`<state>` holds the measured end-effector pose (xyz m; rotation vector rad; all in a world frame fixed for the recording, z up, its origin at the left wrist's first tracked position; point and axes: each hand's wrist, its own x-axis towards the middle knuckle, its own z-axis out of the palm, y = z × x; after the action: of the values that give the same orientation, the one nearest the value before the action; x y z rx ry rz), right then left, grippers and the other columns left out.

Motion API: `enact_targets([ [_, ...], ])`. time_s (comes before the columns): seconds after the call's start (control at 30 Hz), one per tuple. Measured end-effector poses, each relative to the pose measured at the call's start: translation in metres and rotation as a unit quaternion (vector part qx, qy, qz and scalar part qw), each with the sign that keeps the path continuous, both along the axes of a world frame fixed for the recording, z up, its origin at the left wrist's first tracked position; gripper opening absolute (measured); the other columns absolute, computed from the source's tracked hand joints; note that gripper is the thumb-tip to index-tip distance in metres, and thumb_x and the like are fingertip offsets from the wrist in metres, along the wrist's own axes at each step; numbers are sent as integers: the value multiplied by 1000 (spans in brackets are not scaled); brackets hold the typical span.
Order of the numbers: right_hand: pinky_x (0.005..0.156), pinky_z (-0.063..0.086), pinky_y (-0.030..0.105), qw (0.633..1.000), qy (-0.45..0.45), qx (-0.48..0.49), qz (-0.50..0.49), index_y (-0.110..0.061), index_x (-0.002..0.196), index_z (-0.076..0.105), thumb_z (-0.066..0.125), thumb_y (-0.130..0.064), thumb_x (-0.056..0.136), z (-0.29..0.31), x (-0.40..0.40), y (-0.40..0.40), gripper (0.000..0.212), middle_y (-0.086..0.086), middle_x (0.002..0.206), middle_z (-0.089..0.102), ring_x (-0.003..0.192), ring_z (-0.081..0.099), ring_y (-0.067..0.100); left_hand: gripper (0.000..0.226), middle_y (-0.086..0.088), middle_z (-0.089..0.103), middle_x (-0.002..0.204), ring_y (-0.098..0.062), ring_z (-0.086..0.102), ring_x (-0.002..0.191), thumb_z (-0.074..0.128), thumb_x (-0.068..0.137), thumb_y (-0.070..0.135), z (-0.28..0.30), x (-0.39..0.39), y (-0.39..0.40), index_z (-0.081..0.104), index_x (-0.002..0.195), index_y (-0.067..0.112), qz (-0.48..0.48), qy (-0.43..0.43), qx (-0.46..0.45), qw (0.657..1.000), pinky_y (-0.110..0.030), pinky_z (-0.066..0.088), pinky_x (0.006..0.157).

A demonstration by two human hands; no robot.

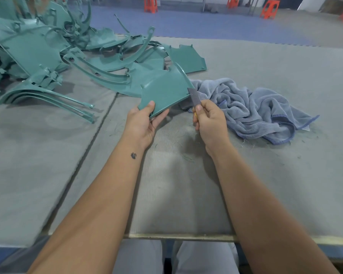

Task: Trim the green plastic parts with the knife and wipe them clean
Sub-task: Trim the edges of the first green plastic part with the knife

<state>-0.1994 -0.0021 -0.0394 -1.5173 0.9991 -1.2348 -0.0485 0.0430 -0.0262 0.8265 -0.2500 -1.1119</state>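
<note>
Your left hand (142, 120) pinches the near corner of the green part (164, 93), raised above the tabletop's (186, 194) middle. Your right hand (210, 120) grips the knife (194, 96), blade touching the part's right edge, beside the blue towel (251, 109).

2 bare forearms extended, left hand (142, 120) pinching, right hand (210, 120) seemingly fisted

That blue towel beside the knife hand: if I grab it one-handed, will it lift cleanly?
Likely floppy: the blue towel lies crumpled in soft folds, so it should drape and trail. Probably light. Its near edge sits close to the knife, so it may snag.
</note>
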Motion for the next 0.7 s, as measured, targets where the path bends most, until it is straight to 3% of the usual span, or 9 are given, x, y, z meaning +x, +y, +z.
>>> enact_targets([
  [0.17,59,33,30,989,113,-70,57,-11,77,55,46,-5,96,-4,6,1,22,5,63,48,61,40,16,12,-16,70,100,-23,72,82,48,99,2,1,1,0,59,101,1,-5,1,-1,1000,-26,59,60],
  [0.37,51,35,20,997,-72,-1,13,-19,79,55,42,-8,101,2,-3,-1,27,-2,65,49,53,38,10,13,-18,70,104,-26,73,83,48,99,0,1,3,1,58,106,-3,-12,29,-8,999,-27,59,60],
  [0.43,54,34,22,999,-50,-8,20,-19,80,55,42,-8,101,1,-1,0,27,0,66,48,56,37,11,13,-18,69,106,-26,72,86,47,99,0,0,3,1,57,107,-2,-17,20,-8,1000,-27,59,62],
  [0.6,56,35,20,988,108,-79,79,-10,79,56,46,-5,97,-1,6,4,21,1,64,48,57,39,7,12,-17,69,101,-24,72,83,47,99,1,1,1,1,58,104,-1,-16,9,-3,1000,-25,58,59],
  [0.7,55,34,24,997,34,-40,48,-18,79,55,45,-7,99,1,3,1,25,-1,64,47,57,38,10,12,-16,70,100,-22,73,78,47,99,1,1,1,2,58,104,0,-18,15,-8,1000,-26,59,59],
])
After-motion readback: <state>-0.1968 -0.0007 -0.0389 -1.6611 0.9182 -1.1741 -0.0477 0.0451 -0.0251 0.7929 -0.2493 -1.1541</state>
